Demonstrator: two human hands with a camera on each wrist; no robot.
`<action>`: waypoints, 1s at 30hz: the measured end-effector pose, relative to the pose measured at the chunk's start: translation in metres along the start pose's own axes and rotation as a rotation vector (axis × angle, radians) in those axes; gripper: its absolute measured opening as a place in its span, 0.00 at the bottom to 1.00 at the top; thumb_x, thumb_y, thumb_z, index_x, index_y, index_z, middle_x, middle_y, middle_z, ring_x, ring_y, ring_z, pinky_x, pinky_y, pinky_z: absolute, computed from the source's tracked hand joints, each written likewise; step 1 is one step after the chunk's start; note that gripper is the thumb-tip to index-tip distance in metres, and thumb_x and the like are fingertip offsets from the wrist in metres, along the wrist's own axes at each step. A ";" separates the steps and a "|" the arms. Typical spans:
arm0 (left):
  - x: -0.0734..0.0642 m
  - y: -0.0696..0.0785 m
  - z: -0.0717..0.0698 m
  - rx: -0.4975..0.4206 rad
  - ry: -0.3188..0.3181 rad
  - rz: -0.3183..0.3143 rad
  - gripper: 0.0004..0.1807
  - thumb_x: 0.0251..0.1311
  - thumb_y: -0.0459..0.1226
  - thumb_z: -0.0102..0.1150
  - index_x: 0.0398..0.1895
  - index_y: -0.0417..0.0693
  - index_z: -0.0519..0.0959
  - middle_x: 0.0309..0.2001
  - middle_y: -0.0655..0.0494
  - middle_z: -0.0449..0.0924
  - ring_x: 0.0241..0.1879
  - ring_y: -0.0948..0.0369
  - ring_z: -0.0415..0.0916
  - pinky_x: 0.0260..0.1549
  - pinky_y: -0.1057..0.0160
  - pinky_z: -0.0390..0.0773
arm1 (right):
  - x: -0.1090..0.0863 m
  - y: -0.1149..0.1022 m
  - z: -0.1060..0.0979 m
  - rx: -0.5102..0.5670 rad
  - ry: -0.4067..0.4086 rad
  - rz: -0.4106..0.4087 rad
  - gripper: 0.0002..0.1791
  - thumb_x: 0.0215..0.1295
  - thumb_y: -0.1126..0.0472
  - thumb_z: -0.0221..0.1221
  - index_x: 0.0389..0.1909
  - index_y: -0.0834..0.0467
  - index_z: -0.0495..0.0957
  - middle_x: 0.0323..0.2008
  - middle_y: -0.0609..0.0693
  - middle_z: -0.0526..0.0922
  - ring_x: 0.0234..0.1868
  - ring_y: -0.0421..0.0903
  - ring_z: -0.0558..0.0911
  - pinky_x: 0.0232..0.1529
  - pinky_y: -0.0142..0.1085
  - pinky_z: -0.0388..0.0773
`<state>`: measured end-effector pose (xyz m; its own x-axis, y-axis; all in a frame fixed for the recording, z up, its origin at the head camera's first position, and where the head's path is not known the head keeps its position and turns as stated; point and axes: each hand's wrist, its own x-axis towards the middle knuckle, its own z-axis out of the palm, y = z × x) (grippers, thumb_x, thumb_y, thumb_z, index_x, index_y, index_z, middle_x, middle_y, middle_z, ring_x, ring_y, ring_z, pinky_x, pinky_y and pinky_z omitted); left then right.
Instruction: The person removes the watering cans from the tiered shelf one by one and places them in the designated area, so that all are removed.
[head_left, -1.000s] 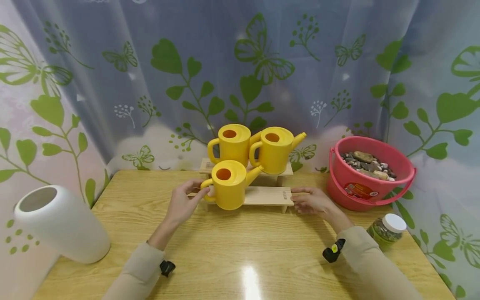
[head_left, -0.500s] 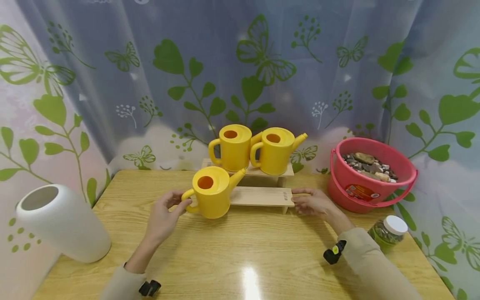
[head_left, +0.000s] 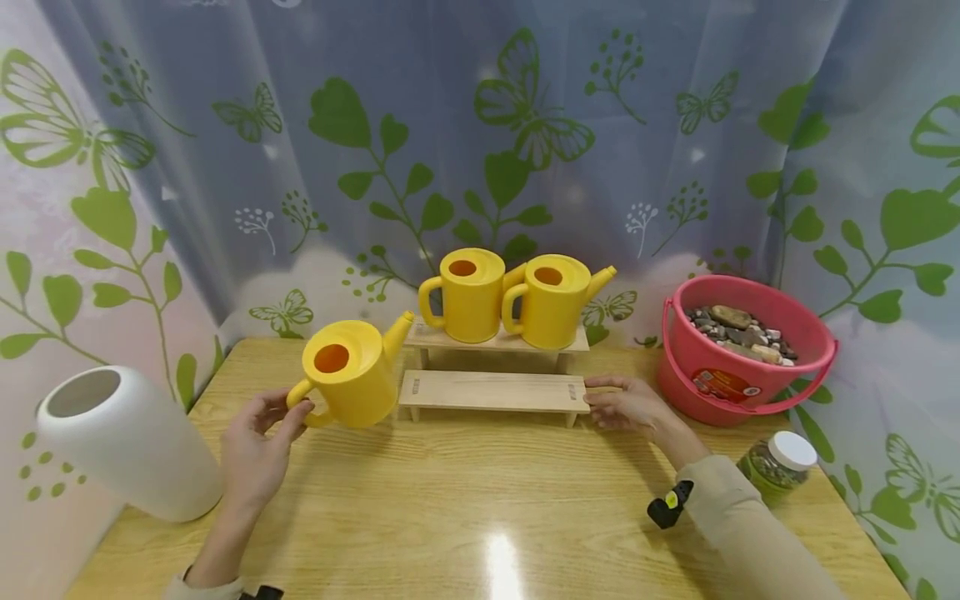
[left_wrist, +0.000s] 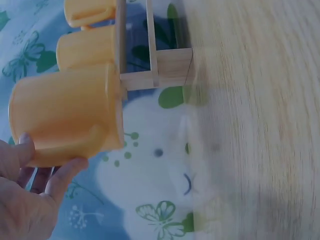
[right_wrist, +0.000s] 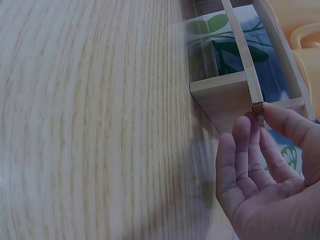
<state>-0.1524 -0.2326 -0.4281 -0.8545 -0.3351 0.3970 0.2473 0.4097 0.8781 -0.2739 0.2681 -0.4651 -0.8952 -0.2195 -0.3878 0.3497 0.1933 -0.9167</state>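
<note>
My left hand (head_left: 257, 450) pinches the handle of a yellow watering can (head_left: 356, 383), held up in the air left of the two-step wooden stand (head_left: 491, 392). The can tilts a little, its spout pointing up and right. In the left wrist view, thumb and fingers close on the handle of that can (left_wrist: 65, 107). My right hand (head_left: 630, 408) grips the right end of the lower step; in the right wrist view the thumb lies on the board's (right_wrist: 255, 90) upper face with fingers below. On the upper step stand two more yellow watering cans (head_left: 471, 304), side by side.
A tall white vase (head_left: 135, 454) stands at the table's left. On the right are a pink bucket (head_left: 720, 392) of stones and a jar (head_left: 776, 467) with a white lid. A patterned curtain (head_left: 420, 125) hangs behind the wooden table (head_left: 420, 517).
My left hand has lifted the watering can off the lower step and carried it left, baring that step. My right hand has stayed at the stand's right end.
</note>
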 end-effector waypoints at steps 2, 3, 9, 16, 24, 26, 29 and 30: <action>0.003 -0.002 0.000 -0.005 0.037 -0.004 0.10 0.67 0.27 0.67 0.49 0.31 0.82 0.36 0.81 0.79 0.36 0.81 0.81 0.34 0.80 0.85 | 0.000 0.000 0.000 -0.001 0.000 0.000 0.31 0.74 0.62 0.64 0.74 0.66 0.69 0.30 0.43 0.88 0.30 0.38 0.88 0.36 0.31 0.89; 0.005 -0.004 0.000 -0.003 0.054 -0.010 0.10 0.67 0.27 0.67 0.49 0.30 0.82 0.36 0.81 0.79 0.35 0.81 0.80 0.33 0.80 0.85 | 0.000 0.000 0.000 -0.001 0.001 0.001 0.31 0.74 0.62 0.64 0.74 0.66 0.69 0.29 0.43 0.88 0.30 0.38 0.88 0.36 0.31 0.89; 0.017 -0.020 0.014 -0.047 0.097 -0.074 0.13 0.67 0.31 0.70 0.48 0.29 0.81 0.35 0.79 0.78 0.33 0.80 0.80 0.32 0.78 0.85 | 0.001 0.000 0.000 -0.016 0.006 -0.002 0.32 0.74 0.61 0.65 0.74 0.65 0.68 0.30 0.43 0.88 0.31 0.38 0.88 0.36 0.31 0.89; 0.028 -0.037 0.037 -0.049 0.076 -0.146 0.15 0.67 0.33 0.70 0.49 0.29 0.81 0.39 0.58 0.82 0.32 0.78 0.78 0.31 0.77 0.86 | 0.002 0.001 0.001 -0.026 0.015 -0.007 0.32 0.74 0.61 0.65 0.74 0.66 0.68 0.29 0.43 0.88 0.29 0.37 0.88 0.35 0.31 0.88; 0.036 -0.051 0.058 0.041 0.020 -0.179 0.16 0.69 0.36 0.69 0.50 0.31 0.80 0.49 0.34 0.83 0.34 0.78 0.75 0.30 0.83 0.80 | 0.003 0.002 0.000 -0.033 0.016 -0.009 0.32 0.74 0.61 0.65 0.74 0.66 0.68 0.29 0.43 0.88 0.29 0.37 0.88 0.35 0.31 0.89; 0.036 -0.053 0.062 0.056 0.016 -0.186 0.15 0.69 0.36 0.69 0.50 0.32 0.80 0.50 0.34 0.84 0.35 0.77 0.75 0.31 0.84 0.78 | 0.003 0.002 0.000 -0.033 0.014 -0.010 0.33 0.74 0.61 0.65 0.74 0.66 0.68 0.30 0.43 0.88 0.29 0.37 0.88 0.35 0.31 0.89; 0.037 -0.056 0.066 0.060 0.009 -0.192 0.15 0.69 0.36 0.69 0.49 0.32 0.80 0.49 0.34 0.84 0.35 0.75 0.75 0.31 0.84 0.78 | 0.002 0.002 -0.001 -0.032 0.016 -0.007 0.32 0.73 0.61 0.65 0.74 0.66 0.68 0.30 0.43 0.89 0.29 0.37 0.87 0.35 0.32 0.89; 0.038 -0.057 0.067 0.059 0.006 -0.193 0.15 0.69 0.36 0.69 0.49 0.32 0.80 0.49 0.34 0.84 0.34 0.76 0.75 0.31 0.84 0.78 | 0.002 0.002 -0.001 -0.032 0.016 -0.005 0.32 0.73 0.61 0.65 0.74 0.66 0.68 0.30 0.43 0.89 0.29 0.37 0.87 0.35 0.32 0.89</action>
<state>-0.2293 -0.2120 -0.4808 -0.8805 -0.4172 0.2250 0.0522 0.3864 0.9209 -0.2754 0.2687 -0.4675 -0.9015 -0.2051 -0.3811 0.3361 0.2228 -0.9151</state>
